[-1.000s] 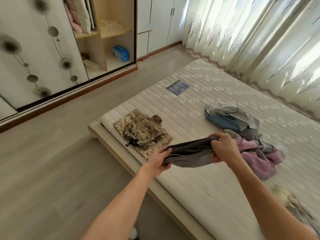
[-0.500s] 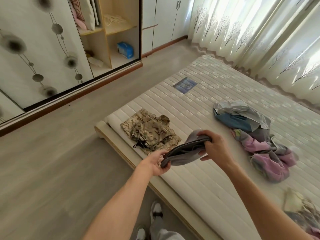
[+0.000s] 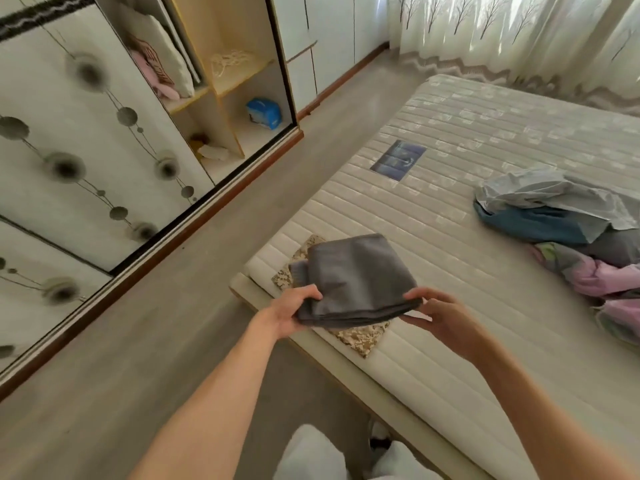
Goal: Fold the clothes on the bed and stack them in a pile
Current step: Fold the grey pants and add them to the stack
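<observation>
Head view: my left hand (image 3: 294,311) and right hand (image 3: 441,315) each pinch a near corner of the folded grey cotton garment (image 3: 353,278), held over the folded camouflage-print garment (image 3: 360,336) at the mattress corner (image 3: 450,244). Uneven release could skew the stack toward the edge.

We saw the left hand (image 3: 289,311) and right hand (image 3: 441,318) gripping the folded grey garment (image 3: 353,278) at its near corners, over the camouflage garment (image 3: 360,336) on the mattress (image 3: 450,258). Unfolded clothes heap (image 3: 568,230) lay well apart, right.
</observation>
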